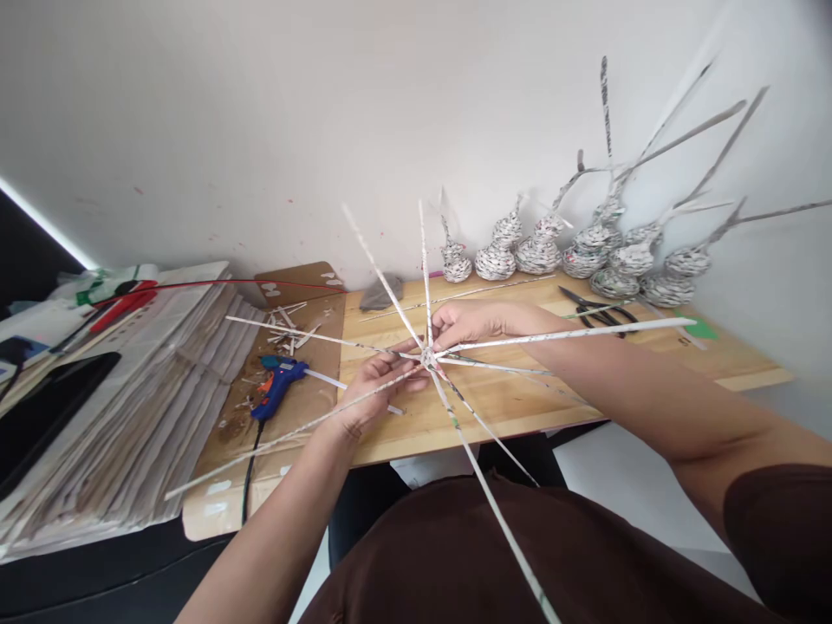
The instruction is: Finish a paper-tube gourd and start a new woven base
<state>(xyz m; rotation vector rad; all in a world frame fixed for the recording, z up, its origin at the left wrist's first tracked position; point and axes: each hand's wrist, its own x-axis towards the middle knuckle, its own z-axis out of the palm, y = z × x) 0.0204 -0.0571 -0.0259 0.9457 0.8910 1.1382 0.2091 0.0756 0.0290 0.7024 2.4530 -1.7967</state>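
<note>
Several thin rolled-newspaper sticks cross at one small woven hub [428,356] and fan out like spokes, held above the wooden board. From the left, my left hand [377,390] grips this spoked paper frame near its centre, the fingers partly beneath the sticks. My right hand [464,322] pinches at the far side of the hub with thumb and fingers. One long white paper stick [604,330] runs over my right forearm, and another paper stick [494,494] points down toward my body.
Several woven paper gourds [497,260] line the wall at the back right. Black-handled pliers [604,314] rest on the wooden board [383,442]. At left are a blue glue gun [278,387], paper scraps [289,325], a newspaper stack [162,373] and a phone [52,416].
</note>
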